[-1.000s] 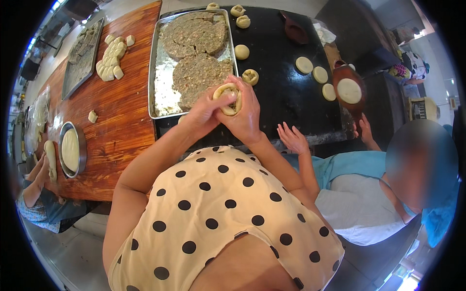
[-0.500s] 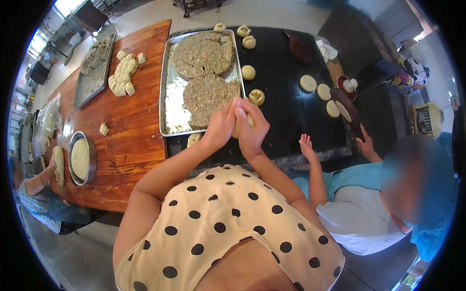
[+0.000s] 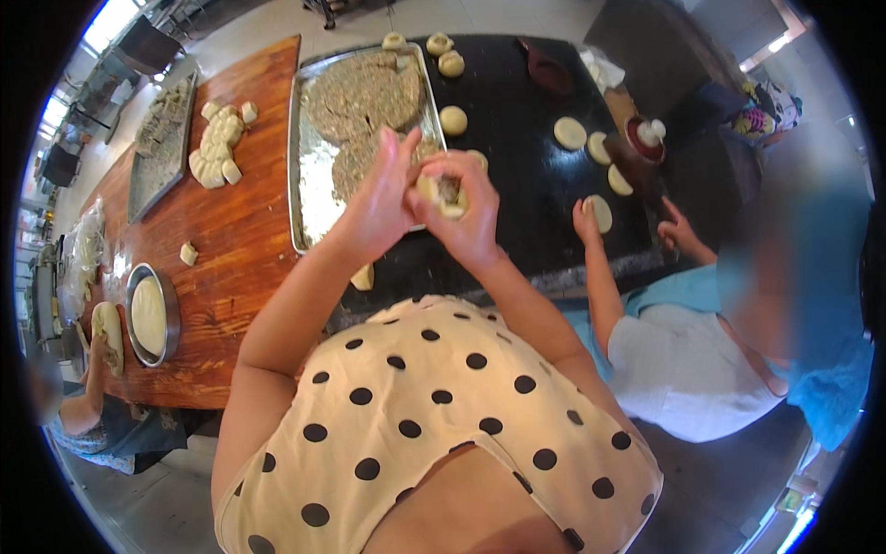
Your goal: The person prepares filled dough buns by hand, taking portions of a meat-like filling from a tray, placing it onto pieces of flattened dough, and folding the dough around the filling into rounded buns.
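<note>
My right hand (image 3: 472,214) is curled around a dough ball (image 3: 430,189). A greyish-brown filling (image 3: 448,191) shows through the opening in the dough's top. Alongside it, my left hand (image 3: 374,208) has its fingers stretched upward, with the palm turned toward the dough. Its fingertips are close to my right hand; whether they touch the dough cannot be made out. Beyond my hands lies a metal tray (image 3: 294,198) with a large speckled slab of filling (image 3: 365,92). Several filled dough balls sit past the tray, one smooth ball (image 3: 453,120) among them.
To the right, a co-worker's hand (image 3: 585,220) touches a flat dough disc (image 3: 602,213); more discs (image 3: 569,134) lie beyond. The wooden table (image 3: 245,258) at left holds cut dough pieces (image 3: 220,146), a bowl of dough (image 3: 148,314) and another tray (image 3: 138,196). Another person handles a dough roll (image 3: 108,334).
My hands have come apart from their cupped pose, and the dough with its filling now shows in my right hand. The co-worker's dough disc has moved from the dark paddle to the black surface.
</note>
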Available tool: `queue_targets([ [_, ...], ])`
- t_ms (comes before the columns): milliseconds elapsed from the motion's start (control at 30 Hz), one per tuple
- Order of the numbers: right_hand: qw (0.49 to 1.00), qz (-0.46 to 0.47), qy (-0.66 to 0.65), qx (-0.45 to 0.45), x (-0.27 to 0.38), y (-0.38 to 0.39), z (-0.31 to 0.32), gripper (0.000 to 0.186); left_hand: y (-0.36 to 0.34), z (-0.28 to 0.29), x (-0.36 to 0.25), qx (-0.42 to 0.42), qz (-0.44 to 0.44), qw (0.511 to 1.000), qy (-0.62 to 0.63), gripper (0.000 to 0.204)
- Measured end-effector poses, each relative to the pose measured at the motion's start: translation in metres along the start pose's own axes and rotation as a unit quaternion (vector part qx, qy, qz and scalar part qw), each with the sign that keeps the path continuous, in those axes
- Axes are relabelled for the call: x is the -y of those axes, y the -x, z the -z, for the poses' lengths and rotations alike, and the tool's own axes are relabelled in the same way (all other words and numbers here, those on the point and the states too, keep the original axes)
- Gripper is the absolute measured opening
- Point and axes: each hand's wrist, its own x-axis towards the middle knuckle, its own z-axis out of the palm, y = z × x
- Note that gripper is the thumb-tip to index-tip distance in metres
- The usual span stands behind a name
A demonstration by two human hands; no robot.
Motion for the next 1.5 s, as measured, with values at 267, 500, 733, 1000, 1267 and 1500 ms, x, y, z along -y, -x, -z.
queue_targets([
  [267, 0.996, -0.075, -0.033, -0.031, 0.019, -0.004, -0.010, 0.017, -0.027, 0.017, 0.054, -0.004, -0.010, 0.981, 0.195, 0.069],
  [500, 0.992, -0.066, -0.027, -0.102, 0.012, 0.004, -0.015, 0.022, -0.026, -0.013, 0.039, -0.032, -0.074, 0.980, 0.179, 0.064],
  [733, 0.988, -0.069, -0.033, -0.131, 0.001, 0.001, -0.018, 0.028, -0.036, -0.016, 0.033, -0.015, -0.061, 0.981, 0.183, 0.063],
  [1000, 0.997, -0.028, -0.014, -0.073, 0.009, -0.003, -0.008, 0.036, -0.039, -0.009, 0.036, 0.039, -0.011, 0.977, 0.211, 0.057],
  [1267, 0.998, 0.065, 0.011, -0.001, 0.008, -0.011, 0.018, 0.033, -0.049, -0.014, 0.049, 0.124, 0.012, 0.953, 0.277, 0.071],
  [1500, 0.996, 0.069, -0.049, -0.017, -0.004, -0.006, 0.023, 0.019, -0.058, -0.028, 0.035, 0.151, 0.060, 0.967, 0.196, 0.071],
])
